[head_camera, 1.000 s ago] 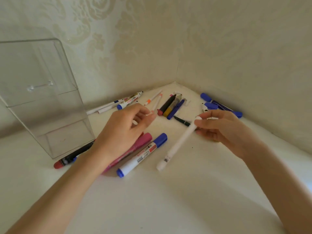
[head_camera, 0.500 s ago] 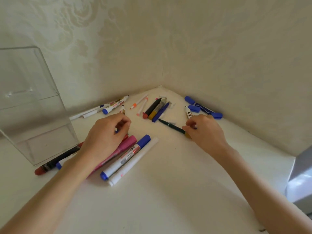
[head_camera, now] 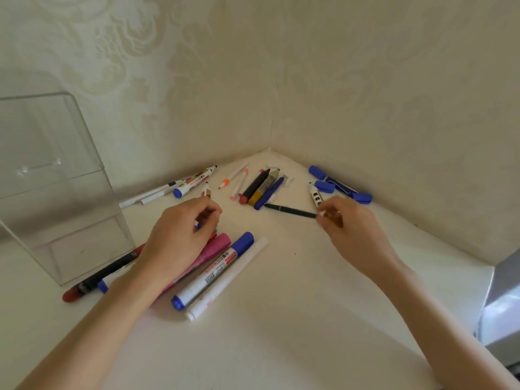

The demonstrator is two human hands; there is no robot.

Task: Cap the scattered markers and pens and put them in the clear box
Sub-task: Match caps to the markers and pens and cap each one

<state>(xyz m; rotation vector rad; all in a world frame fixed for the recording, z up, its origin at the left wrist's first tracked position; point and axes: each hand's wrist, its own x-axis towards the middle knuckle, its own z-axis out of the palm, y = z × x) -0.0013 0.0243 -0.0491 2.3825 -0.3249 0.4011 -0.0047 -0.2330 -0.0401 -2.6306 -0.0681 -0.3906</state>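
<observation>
The thin dark pen [head_camera: 289, 211] sits near the corner of the counter [head_camera: 281, 319], its end pinched in the right hand [head_camera: 349, 223]; the left hand [head_camera: 180, 237] curls over a pink marker [head_camera: 209, 250], and I cannot tell whether its grip holds anything; the clear box [head_camera: 56, 192] stands well apart at the left.

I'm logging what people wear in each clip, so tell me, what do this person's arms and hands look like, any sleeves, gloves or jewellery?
The left forearm and right forearm are bare to the edge of the view, with no sleeve or cuff showing. The left hand and right hand are ungloved. No ring, watch or bracelet shows on either.
</observation>
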